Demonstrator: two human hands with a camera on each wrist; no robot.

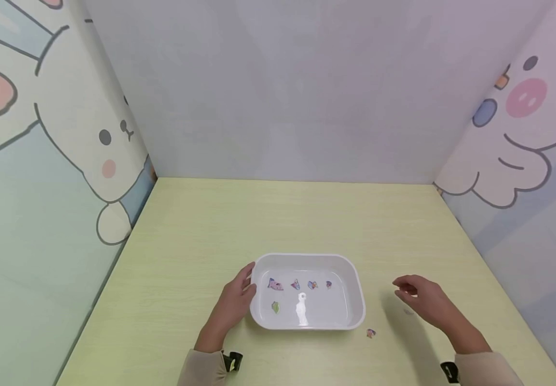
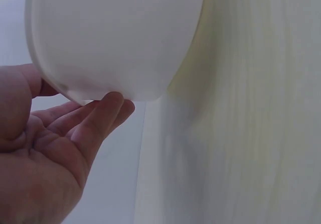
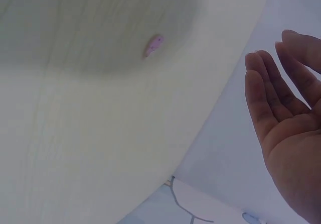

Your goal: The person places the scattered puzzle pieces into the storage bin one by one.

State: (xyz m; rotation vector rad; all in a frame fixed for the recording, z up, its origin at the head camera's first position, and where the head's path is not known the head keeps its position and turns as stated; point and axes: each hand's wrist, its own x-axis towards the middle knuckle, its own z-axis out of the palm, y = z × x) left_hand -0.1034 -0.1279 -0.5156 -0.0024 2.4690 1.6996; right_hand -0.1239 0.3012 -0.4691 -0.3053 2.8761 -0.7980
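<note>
A white rectangular tray [image 1: 306, 323] with rounded corners stands on the table, holding several small flat cutout pieces. Among them are a pink-and-purple one [image 1: 275, 284] and a green one [image 1: 275, 307]. My left hand [image 1: 233, 301] grips the tray's left end, its thumb at the rim and fingers against the outer wall [image 2: 115, 38]. To the right of the tray, my right hand [image 1: 424, 300] hovers over the table with nothing held, fingers loosely bent and the thumb apart from them. A small pink piece [image 3: 154, 45] lies on the table near that hand.
Another small colourful piece [image 1: 371, 333] lies beside the tray's front right corner. The pale yellow table [image 1: 282, 214] ends at a plain back wall [image 1: 278, 107]. Side panels with a cartoon rabbit [image 1: 80, 128] and a cartoon pig [image 1: 526, 99] stand left and right.
</note>
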